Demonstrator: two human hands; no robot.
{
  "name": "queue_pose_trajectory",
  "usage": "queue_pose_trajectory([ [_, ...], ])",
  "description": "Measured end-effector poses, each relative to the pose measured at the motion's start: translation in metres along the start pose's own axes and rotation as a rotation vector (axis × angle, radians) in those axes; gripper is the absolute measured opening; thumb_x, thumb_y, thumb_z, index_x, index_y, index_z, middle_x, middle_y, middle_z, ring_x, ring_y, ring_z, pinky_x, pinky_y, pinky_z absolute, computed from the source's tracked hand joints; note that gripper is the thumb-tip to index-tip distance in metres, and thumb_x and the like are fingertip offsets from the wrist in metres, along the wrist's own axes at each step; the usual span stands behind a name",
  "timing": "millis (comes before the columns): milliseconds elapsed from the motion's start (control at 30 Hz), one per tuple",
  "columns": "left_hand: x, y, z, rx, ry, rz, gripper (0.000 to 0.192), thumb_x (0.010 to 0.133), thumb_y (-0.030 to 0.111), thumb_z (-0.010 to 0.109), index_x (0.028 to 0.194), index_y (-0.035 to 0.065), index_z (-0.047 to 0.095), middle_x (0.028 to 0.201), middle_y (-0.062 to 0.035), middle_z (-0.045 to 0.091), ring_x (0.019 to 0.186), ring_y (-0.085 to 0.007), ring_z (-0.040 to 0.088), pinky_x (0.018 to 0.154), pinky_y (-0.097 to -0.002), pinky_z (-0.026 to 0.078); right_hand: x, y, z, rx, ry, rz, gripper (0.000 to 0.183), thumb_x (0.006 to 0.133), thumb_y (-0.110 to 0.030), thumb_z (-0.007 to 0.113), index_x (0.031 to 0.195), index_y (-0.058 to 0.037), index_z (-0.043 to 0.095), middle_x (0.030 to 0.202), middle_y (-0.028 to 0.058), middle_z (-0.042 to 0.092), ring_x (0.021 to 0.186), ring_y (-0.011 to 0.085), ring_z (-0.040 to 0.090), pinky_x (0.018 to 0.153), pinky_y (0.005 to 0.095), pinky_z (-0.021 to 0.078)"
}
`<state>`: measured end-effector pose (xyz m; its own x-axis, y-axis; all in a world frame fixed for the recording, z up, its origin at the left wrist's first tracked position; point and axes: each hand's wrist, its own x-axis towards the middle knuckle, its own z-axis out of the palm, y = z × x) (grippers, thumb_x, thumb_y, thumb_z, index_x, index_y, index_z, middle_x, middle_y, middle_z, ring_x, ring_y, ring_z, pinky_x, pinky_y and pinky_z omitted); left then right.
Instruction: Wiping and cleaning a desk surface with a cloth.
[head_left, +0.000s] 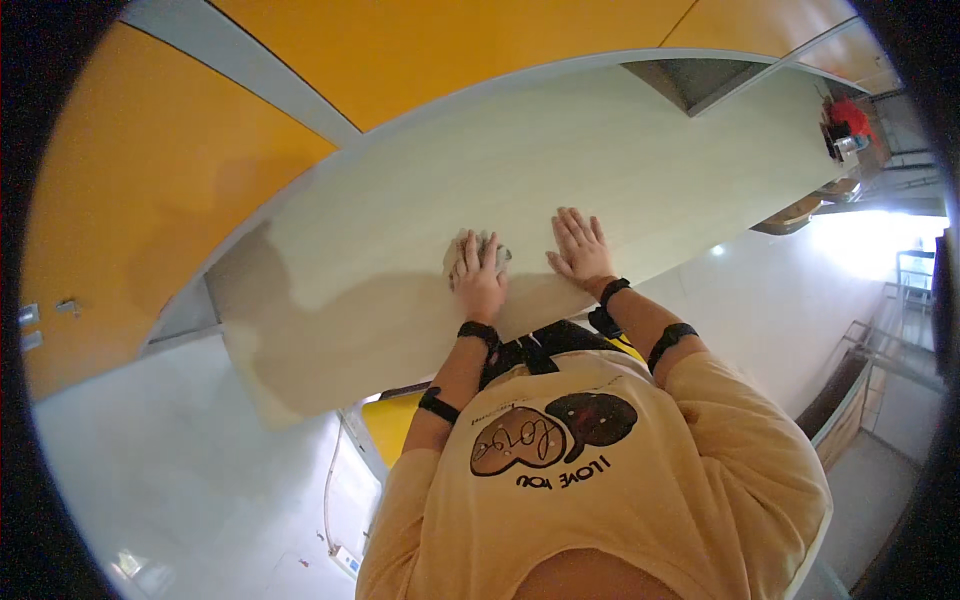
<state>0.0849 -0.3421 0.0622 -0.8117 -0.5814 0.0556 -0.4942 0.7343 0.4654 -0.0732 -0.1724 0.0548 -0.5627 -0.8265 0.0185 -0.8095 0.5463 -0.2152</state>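
A long pale board or tabletop (420, 202) lies before me. My left hand (478, 281) rests palm down on it, fingers spread over a crumpled greyish cloth (502, 253). Part of the cloth is hidden under the fingers. To its right, my right hand (581, 251) lies flat on the bare surface with nothing in it.
Orange cabinet doors (450, 52) with grey framing stand along the far side. Red and dark items (849, 118) sit at the board's far right end, near a wooden stool-like piece (795, 216). A power strip (346, 561) with a cord lies on the pale floor (172, 465).
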Motion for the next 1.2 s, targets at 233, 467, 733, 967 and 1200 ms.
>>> queue_pose_trajectory([
  [233, 0.022, 0.01, 0.019, 0.126, 0.207, -0.031, 0.046, 0.087, 0.038, 0.062, 0.13, 0.0219, 0.055, 0.149, -0.0057, 0.036, 0.135, -0.0365, 0.031, 0.106, -0.0552, 0.029, -0.002, 0.003, -0.002, -0.017, -0.029, -0.008, 0.067, 0.093, -0.047, 0.044, 0.146, -0.0079, 0.033, 0.155, 0.0109, 0.025, 0.144, 0.028, 0.019, 0.116, 0.0538, 0.0135],
  [467, 0.051, -0.076, -0.008, 0.169, 0.453, -0.345, 0.037, 0.087, 0.036, 0.062, 0.12, 0.0188, 0.059, 0.14, -0.0012, 0.045, 0.13, -0.0309, 0.037, 0.105, -0.0496, 0.034, 0.002, -0.001, -0.002, 0.006, -0.086, 0.016, 0.069, 0.092, -0.045, 0.046, 0.149, -0.0094, 0.027, 0.156, 0.0106, 0.022, 0.146, 0.0253, 0.013, 0.118, 0.0488, 0.0069],
  [733, 0.011, -0.113, -0.018, 0.192, 0.484, -0.541, 0.047, 0.083, 0.028, 0.066, 0.125, 0.0148, 0.053, 0.138, -0.0117, 0.045, 0.13, -0.0337, 0.038, 0.101, -0.0515, 0.037, 0.002, -0.007, 0.0, 0.035, -0.073, 0.007, 0.066, 0.093, -0.043, 0.048, 0.146, -0.0081, 0.031, 0.156, 0.0115, 0.022, 0.146, 0.0277, 0.015, 0.116, 0.0549, 0.0088],
  [967, 0.005, -0.008, 0.025, 0.075, 0.189, -0.2, 0.065, 0.078, 0.016, 0.068, 0.137, 0.0087, 0.044, 0.149, -0.0156, 0.031, 0.139, -0.0398, 0.025, 0.11, -0.0518, 0.028, 0.001, -0.01, 0.005, 0.013, -0.05, 0.007, 0.067, 0.09, -0.04, 0.05, 0.146, -0.0069, 0.032, 0.155, 0.0109, 0.025, 0.145, 0.0274, 0.019, 0.117, 0.0519, 0.0091],
  [1200, 0.086, -0.008, 0.018, 0.093, 0.121, 0.008, 0.064, 0.077, 0.015, 0.068, 0.137, 0.0094, 0.044, 0.148, -0.0118, 0.033, 0.14, -0.0389, 0.023, 0.114, -0.0511, 0.021, 0.001, -0.009, 0.002, 0.03, -0.052, 0.013, 0.065, 0.092, -0.041, 0.049, 0.145, -0.0078, 0.034, 0.155, 0.012, 0.024, 0.144, 0.0289, 0.019, 0.116, 0.0542, 0.0098],
])
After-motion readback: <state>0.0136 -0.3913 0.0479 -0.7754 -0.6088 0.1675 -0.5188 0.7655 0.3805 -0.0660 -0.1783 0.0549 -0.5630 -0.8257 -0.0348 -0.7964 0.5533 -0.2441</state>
